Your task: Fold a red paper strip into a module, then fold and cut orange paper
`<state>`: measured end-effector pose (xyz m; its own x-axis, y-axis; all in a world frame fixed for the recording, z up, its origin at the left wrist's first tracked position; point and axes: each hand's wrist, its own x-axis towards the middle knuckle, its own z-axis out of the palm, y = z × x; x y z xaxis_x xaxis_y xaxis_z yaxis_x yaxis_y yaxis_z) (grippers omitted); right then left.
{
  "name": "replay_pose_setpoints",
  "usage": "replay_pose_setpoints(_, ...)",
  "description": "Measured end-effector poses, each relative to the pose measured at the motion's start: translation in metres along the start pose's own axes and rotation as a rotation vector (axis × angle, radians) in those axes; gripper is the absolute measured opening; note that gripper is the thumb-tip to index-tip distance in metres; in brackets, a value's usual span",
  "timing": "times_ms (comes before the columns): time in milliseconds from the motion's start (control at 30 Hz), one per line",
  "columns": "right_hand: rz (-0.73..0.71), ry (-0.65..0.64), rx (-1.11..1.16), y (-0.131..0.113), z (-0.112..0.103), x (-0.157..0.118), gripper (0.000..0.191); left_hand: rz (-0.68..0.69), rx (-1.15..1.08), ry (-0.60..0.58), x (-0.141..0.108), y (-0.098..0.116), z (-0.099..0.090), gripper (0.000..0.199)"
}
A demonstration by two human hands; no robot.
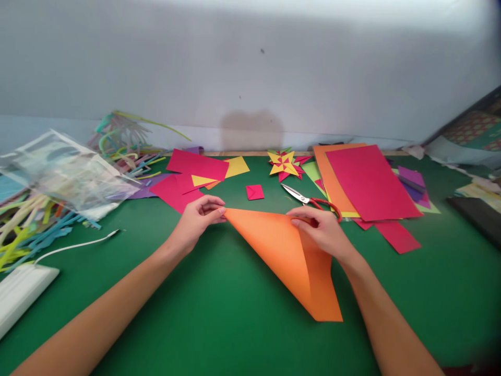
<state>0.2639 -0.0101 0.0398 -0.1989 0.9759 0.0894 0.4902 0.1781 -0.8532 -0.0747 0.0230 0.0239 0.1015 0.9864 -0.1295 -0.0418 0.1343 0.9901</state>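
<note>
An orange sheet of paper (274, 245) is folded over diagonally above the green table, its lower corner pointing toward me. My left hand (201, 216) pinches the sheet's pointed left corner between thumb and fingers. At the upper right edge my right hand (319, 230) grips the same sheet, with the thumb on top. Just beyond that hand lie scissors (299, 196) with red handles, blades apart, partly hidden by the fingers. A small folded pink paper square (254, 192) rests behind the orange sheet.
Yellow and red paper stars (285, 164) lie near the wall. Pink sheets (198, 164) are at the left back, a paper stack (373, 183) at the right. Plastic bags with colourful strips (66, 172) and a white power strip (27, 292) with a cable occupy the left side.
</note>
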Motion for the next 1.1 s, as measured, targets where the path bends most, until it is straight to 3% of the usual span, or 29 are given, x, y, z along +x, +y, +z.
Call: replay_pose_setpoints(1100, -0.022, -0.041, 0.0, -0.0012, -0.005, -0.0007, 0.019, -0.027, 0.02, 0.004, 0.0013, -0.0018, -0.0045, 0.039)
